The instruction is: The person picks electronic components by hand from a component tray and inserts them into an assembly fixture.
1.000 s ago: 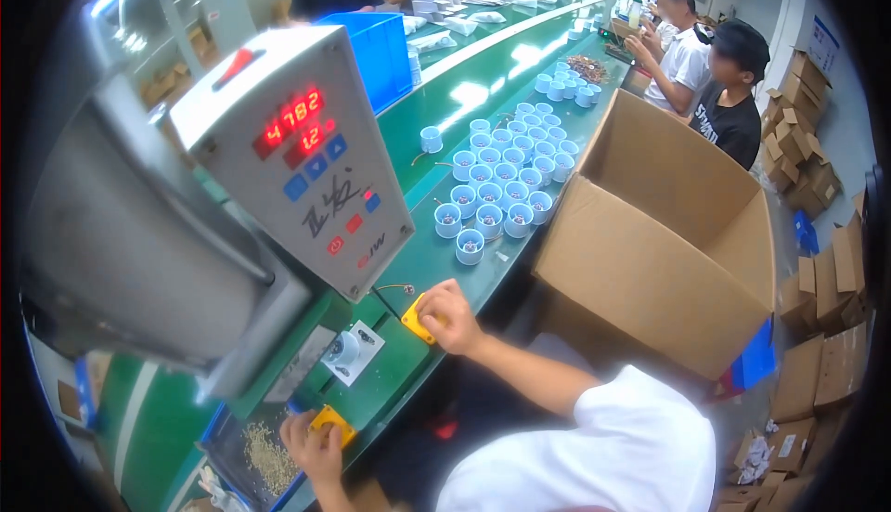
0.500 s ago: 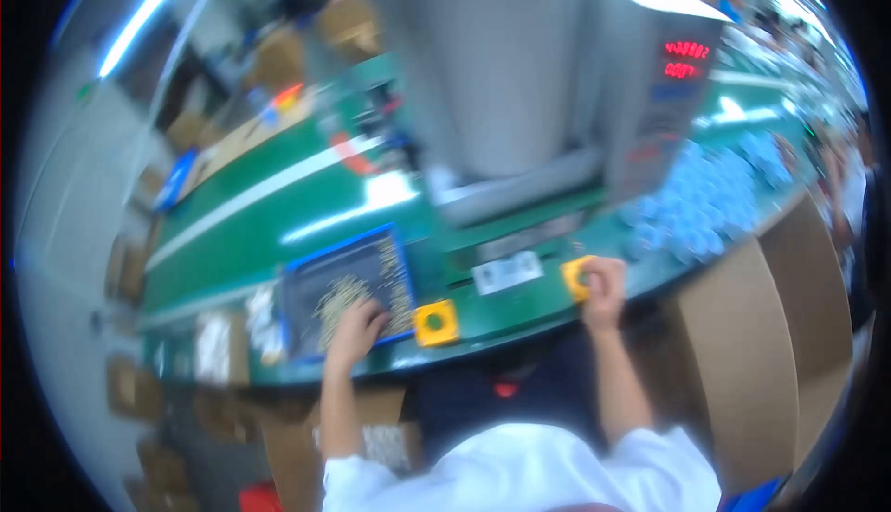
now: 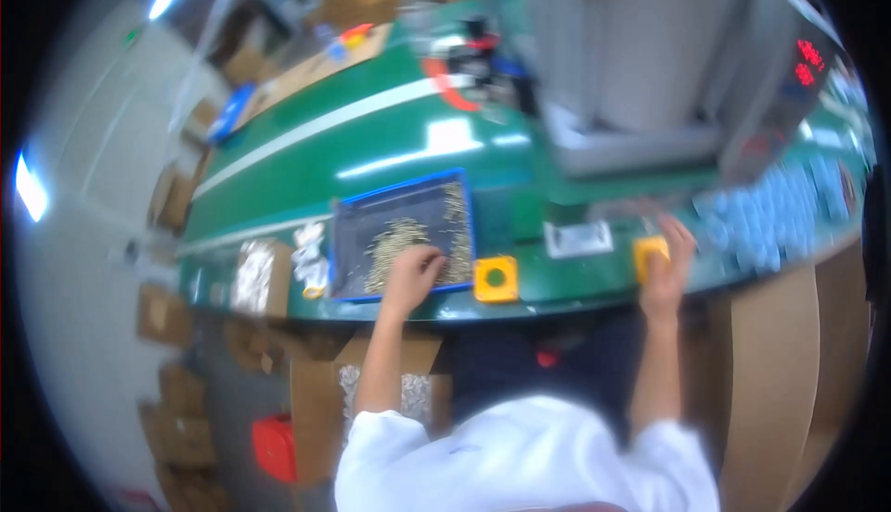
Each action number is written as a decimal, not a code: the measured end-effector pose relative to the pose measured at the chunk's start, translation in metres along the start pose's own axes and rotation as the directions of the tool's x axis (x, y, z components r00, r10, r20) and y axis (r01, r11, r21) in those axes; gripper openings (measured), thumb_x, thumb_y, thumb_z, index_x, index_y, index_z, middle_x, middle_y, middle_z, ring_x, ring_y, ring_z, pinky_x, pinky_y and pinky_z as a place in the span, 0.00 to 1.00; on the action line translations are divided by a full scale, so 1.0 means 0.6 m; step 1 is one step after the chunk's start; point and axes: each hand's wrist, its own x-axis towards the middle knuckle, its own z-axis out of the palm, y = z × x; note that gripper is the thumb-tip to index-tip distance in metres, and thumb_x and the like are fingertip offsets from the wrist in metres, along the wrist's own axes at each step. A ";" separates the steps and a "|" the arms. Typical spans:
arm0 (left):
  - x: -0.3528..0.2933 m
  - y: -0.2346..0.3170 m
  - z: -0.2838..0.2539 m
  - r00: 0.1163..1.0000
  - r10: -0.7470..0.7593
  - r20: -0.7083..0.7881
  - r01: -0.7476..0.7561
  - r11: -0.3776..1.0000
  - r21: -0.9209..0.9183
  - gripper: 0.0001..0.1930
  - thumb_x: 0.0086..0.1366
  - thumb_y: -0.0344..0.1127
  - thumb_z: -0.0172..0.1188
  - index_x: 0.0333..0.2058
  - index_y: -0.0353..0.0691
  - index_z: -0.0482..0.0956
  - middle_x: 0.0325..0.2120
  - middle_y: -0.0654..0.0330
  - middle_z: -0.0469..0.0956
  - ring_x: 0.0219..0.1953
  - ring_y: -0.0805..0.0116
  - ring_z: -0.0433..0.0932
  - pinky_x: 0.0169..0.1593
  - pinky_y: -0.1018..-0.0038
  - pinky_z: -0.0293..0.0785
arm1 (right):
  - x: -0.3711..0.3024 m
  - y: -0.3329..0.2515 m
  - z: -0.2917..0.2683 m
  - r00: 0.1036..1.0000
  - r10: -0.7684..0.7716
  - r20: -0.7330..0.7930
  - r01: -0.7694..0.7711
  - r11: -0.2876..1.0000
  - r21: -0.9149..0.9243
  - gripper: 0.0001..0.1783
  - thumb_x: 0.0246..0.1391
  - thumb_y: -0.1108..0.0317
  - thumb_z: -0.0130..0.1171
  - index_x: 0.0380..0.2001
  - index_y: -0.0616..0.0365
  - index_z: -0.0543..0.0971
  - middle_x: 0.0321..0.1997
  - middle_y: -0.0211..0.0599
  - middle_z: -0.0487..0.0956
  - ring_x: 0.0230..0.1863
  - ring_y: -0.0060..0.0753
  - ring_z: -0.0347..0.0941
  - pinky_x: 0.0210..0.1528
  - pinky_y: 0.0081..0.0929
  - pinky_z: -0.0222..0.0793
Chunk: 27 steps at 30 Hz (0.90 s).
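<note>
My left hand (image 3: pixel 415 275) is over a blue-rimmed dark tray (image 3: pixel 357 233), its fingers bent together at the edge of a pile of small brass-coloured pieces (image 3: pixel 397 238). Whatever is between those fingertips is hidden. On the right, my right hand (image 3: pixel 668 266) has its fingers stretched upward beside a yellow square block (image 3: pixel 648 257), covering part of it. A second yellow block (image 3: pixel 497 279) with a round dark hole sits just right of the tray. Between the two blocks lies a small white rectangular plate (image 3: pixel 577 239).
A large grey machine (image 3: pixel 631 66) with red lit digits stands on the green table (image 3: pixel 306 164). Many light-blue pieces (image 3: pixel 770 215) are heaped at the right. Open cardboard boxes (image 3: pixel 775 354) stand below the table's front edge. Small white pieces (image 3: pixel 309 257) lie left of the tray.
The whole view has swung, so the table and machine appear farther right and higher. My right hand's fingers, curled at the yellow block before, are now extended. My left hand stays in the tray.
</note>
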 end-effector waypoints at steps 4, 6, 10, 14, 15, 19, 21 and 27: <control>-0.028 -0.038 -0.013 0.996 -0.079 -0.037 0.082 0.993 0.087 0.06 0.66 0.29 0.65 0.38 0.32 0.84 0.29 0.54 0.84 0.30 0.65 0.83 0.36 0.70 0.77 | 0.046 -0.068 0.043 0.988 -0.011 0.152 -0.009 0.991 0.132 0.33 0.52 0.64 0.69 0.61 0.61 0.74 0.63 0.48 0.74 0.63 0.50 0.69 0.67 0.43 0.64; -0.024 -0.036 -0.008 0.999 -0.046 -0.010 0.047 0.991 0.125 0.06 0.67 0.29 0.65 0.38 0.32 0.84 0.28 0.55 0.84 0.29 0.68 0.82 0.35 0.72 0.76 | 0.049 -0.077 0.061 0.983 -0.077 0.168 0.067 0.996 0.066 0.39 0.50 0.61 0.72 0.63 0.64 0.70 0.62 0.50 0.70 0.64 0.52 0.66 0.67 0.40 0.62; -0.005 -0.010 0.009 0.997 -0.071 -0.002 0.071 0.994 0.082 0.07 0.67 0.30 0.65 0.38 0.31 0.84 0.26 0.57 0.83 0.28 0.71 0.80 0.35 0.74 0.75 | 0.058 -0.099 0.083 0.997 -0.057 0.053 0.053 0.996 0.069 0.42 0.46 0.62 0.76 0.64 0.63 0.71 0.61 0.48 0.71 0.60 0.52 0.67 0.65 0.41 0.64; -0.010 0.000 0.007 0.990 -0.140 0.017 0.140 0.990 0.030 0.07 0.67 0.30 0.66 0.38 0.31 0.84 0.25 0.59 0.82 0.27 0.73 0.77 0.34 0.76 0.74 | 0.081 -0.096 0.098 0.986 -0.100 0.137 0.092 0.994 0.066 0.43 0.44 0.64 0.77 0.63 0.62 0.71 0.59 0.45 0.74 0.57 0.51 0.68 0.62 0.40 0.66; -0.015 -0.004 0.003 0.985 -0.171 0.027 0.170 0.985 0.030 0.07 0.67 0.30 0.66 0.38 0.30 0.84 0.26 0.59 0.82 0.28 0.73 0.78 0.35 0.75 0.74 | 0.082 -0.100 0.096 0.985 -0.104 0.138 0.095 0.993 0.073 0.43 0.44 0.64 0.77 0.63 0.62 0.71 0.59 0.45 0.74 0.57 0.51 0.68 0.62 0.40 0.66; -0.023 -0.010 -0.002 0.979 -0.205 0.019 0.204 0.978 0.034 0.07 0.66 0.30 0.66 0.38 0.31 0.85 0.27 0.58 0.83 0.29 0.73 0.80 0.37 0.74 0.75 | 0.070 -0.090 0.060 0.999 -0.051 -0.006 0.051 0.974 0.222 0.39 0.42 0.66 0.78 0.58 0.61 0.73 0.57 0.42 0.76 0.55 0.42 0.72 0.59 0.37 0.69; -0.020 -0.014 -0.002 0.990 -0.139 -0.017 0.139 0.989 0.052 0.07 0.66 0.29 0.66 0.39 0.31 0.85 0.28 0.58 0.84 0.30 0.72 0.81 0.38 0.74 0.76 | 0.069 -0.043 0.039 0.979 0.091 -0.183 -0.032 0.953 0.303 0.35 0.42 0.68 0.77 0.55 0.62 0.75 0.56 0.42 0.77 0.54 0.39 0.75 0.58 0.36 0.70; -0.009 0.004 -0.006 0.993 -0.113 0.019 0.111 0.989 0.097 0.08 0.65 0.29 0.67 0.40 0.31 0.86 0.29 0.57 0.85 0.31 0.72 0.82 0.39 0.74 0.77 | 0.278 0.201 0.035 0.966 0.258 0.005 -0.247 0.933 -0.262 0.32 0.51 0.69 0.69 0.59 0.64 0.71 0.51 0.55 0.82 0.53 0.60 0.79 0.56 0.47 0.75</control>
